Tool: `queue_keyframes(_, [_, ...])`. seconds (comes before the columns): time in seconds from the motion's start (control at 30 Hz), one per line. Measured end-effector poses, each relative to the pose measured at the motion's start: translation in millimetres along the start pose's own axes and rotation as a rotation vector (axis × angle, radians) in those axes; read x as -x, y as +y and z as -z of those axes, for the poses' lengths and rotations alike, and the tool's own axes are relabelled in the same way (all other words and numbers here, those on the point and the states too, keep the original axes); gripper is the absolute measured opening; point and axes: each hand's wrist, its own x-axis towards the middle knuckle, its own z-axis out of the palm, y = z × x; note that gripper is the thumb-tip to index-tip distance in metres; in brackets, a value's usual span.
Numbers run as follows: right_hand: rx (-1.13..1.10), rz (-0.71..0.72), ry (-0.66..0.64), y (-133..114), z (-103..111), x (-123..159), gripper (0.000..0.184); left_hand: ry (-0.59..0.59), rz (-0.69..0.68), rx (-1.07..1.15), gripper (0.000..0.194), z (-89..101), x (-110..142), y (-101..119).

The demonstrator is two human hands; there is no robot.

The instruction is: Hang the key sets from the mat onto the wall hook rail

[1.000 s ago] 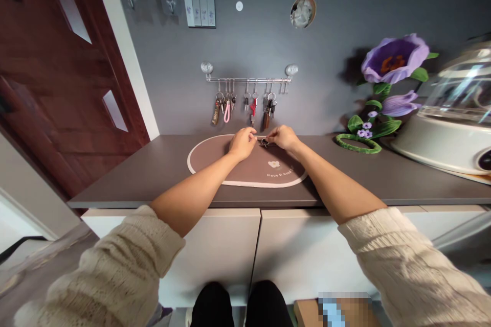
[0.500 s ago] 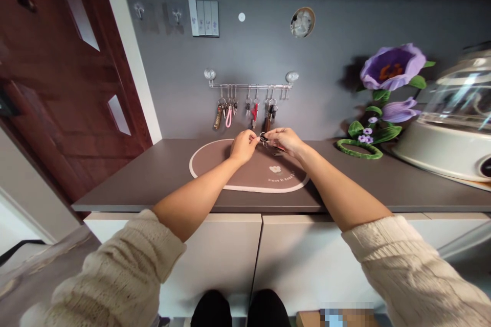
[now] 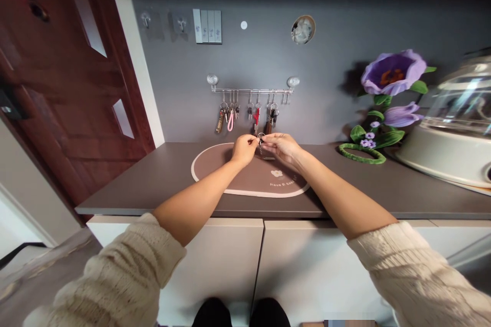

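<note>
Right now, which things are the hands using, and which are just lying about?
Part of the job:
- key ring, between the fingertips of the left hand and right hand
- probably the hooked rail and its hanging keys

Just there:
- brown mat, under the hands
- purple flower decoration
- white appliance with a clear cover
</note>
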Motion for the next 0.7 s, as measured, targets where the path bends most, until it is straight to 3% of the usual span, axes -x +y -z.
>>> queue_keyframes(0.23, [-0.001,-0.015,-0.085,3.0,3.5,-1.9,0.014,0.015,0.01,-0.009,0.018,1.6,-1.9,3.6])
queue_keyframes(0.43, [0.189,0.001,-0.105,3.3,3.0,0.8,0.009,0.049,-0.066,-0.246,0.015,1.4,-5.0,-2.4])
queue_keyframes(0.7, [0.369,0.406,0.018,-7.1,-5.7,9.0,0.015,0.016,-0.238,-0.555,0.019,11.1,-2.0,3.6])
